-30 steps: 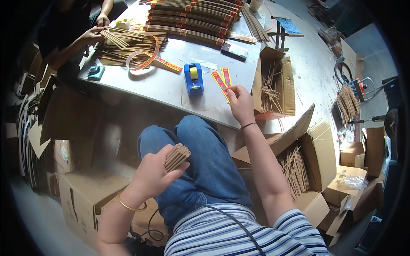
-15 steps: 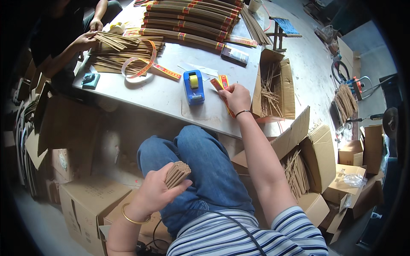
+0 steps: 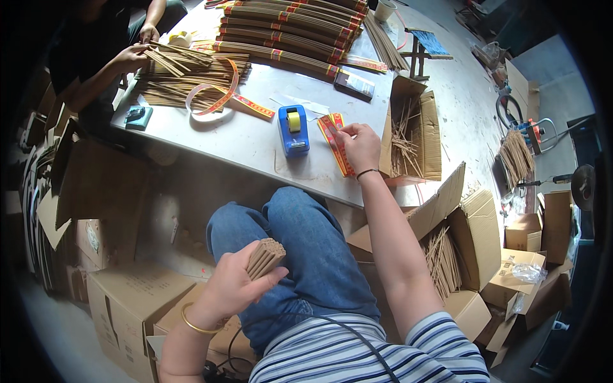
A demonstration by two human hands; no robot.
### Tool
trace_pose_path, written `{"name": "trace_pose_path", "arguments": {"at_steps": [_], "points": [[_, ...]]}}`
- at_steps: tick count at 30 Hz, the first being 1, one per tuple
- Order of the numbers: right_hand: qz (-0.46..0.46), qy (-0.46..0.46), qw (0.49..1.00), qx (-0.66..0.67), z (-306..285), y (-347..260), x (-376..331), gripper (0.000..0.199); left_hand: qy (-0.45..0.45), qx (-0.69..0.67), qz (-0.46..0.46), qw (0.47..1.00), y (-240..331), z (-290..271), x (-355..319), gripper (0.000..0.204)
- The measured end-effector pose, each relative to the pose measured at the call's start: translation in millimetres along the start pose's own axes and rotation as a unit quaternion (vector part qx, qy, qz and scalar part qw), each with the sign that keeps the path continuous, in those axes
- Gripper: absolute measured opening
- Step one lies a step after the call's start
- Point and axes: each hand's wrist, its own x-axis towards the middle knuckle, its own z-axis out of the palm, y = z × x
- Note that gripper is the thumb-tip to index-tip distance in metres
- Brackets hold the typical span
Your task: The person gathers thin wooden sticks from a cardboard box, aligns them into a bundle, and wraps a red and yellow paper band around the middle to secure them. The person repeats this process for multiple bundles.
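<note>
The left hand (image 3: 233, 287) is clamping a stick bundle (image 3: 265, 255) over the lap. The right hand (image 3: 361, 145) is pinching, seemingly, red-yellow strips (image 3: 333, 137) on the grey table (image 3: 242, 140), beside a blue tape dispenser (image 3: 294, 131). Open cardboard boxes (image 3: 460, 255) are crowding the floor.

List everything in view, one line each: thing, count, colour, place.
Stick bundle: one, brown, in the left hand over the lap.
Label strips: a few, red and yellow, on the table under the right hand.
Tape dispenser: one, blue, on the table left of the strips.
Table: one, grey, in front of the knees.
Banded stick bundles: several, brown, stacked at the table's far side.
Loose sticks: a heap, brown, far left of the table, handled by another person's hands.
Open boxes of sticks: two, cardboard, right of the table.
Closed cartons: several, cardboard, on the floor at left.
Left hand: gripping the stick bundle.
Right hand: on the label strips.
</note>
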Motion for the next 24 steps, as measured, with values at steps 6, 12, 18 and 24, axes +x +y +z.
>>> {"name": "trace_pose_path", "arguments": {"at_steps": [6, 12, 18, 24], "points": [[0.019, -0.153, 0.937, 0.313, -41.2, -35.5, -33.9, 0.018, 0.040, 0.006, 0.028, 0.999, -1.2, -7.2, -2.9, 0.022], [-0.129, -0.376, 0.869, 0.296, -101.3, -111.7, -125.4, 0.016, 0.120, -0.041, 0.058, 0.990, 22.5, -17.7, -7.2, 0.028], [-0.198, -0.369, 0.863, 0.282, -117.6, -122.8, -151.5, 0.013, 0.141, -0.022, 0.098, 0.985, 21.7, -6.3, -30.3, 0.016], [-0.146, -0.310, 0.842, 0.417, -116.5, -128.5, -181.5, 0.014, 0.178, 0.061, 0.187, 0.964, 21.4, 16.0, -50.0, 0.018]]}}
